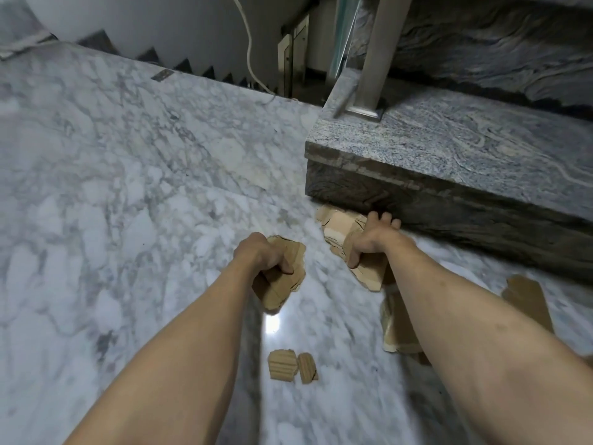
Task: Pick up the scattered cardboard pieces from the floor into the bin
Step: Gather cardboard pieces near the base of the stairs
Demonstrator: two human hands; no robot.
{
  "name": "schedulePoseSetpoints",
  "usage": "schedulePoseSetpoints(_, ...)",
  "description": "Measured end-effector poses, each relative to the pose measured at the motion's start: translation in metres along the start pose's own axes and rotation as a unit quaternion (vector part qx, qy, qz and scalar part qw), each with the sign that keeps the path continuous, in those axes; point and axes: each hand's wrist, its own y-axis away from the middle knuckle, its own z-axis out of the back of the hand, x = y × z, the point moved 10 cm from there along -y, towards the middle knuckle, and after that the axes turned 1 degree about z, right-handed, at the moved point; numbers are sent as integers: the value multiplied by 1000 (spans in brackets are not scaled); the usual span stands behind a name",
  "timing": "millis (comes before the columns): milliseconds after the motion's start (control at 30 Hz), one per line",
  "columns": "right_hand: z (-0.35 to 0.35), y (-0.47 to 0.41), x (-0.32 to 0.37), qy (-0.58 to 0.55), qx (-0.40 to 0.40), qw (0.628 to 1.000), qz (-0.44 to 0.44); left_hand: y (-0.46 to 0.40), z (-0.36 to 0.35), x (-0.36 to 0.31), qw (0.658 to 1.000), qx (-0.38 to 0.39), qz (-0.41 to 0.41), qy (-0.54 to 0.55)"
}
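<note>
My left hand [261, 256] is shut on a stack of torn brown cardboard pieces [288, 277], held just above the white marble floor. My right hand [373, 240] grips a larger pale cardboard piece [340, 234] that lies on the floor at the foot of the granite step. Two small corrugated cardboard scraps [292, 366] lie side by side on the floor near me. Under my right forearm sits another cardboard piece [398, 329], and a brown cardboard piece [526, 300] lies to the right of that arm. No bin is in view.
A grey granite step [449, 162] with a metal railing post [382, 56] rises at the right. A stairwell with a white cable [250, 59] opens at the back. A pale flat patch [247, 162] shows on the marble floor [112, 187] farther off.
</note>
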Motion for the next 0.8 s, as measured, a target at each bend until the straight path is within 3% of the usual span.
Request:
schedulePoseSetpoints(300, 0, -2, 0, -2, -1, 1000, 24, 5, -1, 23, 981, 25, -7, 193)
schedulePoseSetpoints(500, -3, 3, -13, 48, -5, 999, 3, 14, 1, 25, 982, 3, -34, 185)
schedulePoseSetpoints(633, -7, 10, -12, 13, -5, 1000, 12, 32, 6, 21, 986, 7, -56, 159)
schedulePoseSetpoints(700, -6, 13, -8, -39, 4, 999, 19, 48, 5, 14, 983, 39, -79, 159)
schedulePoseSetpoints(800, 0, 17, 0, -63, 23, 997, 38, 78, -16, 5, 973, 161, -111, 127)
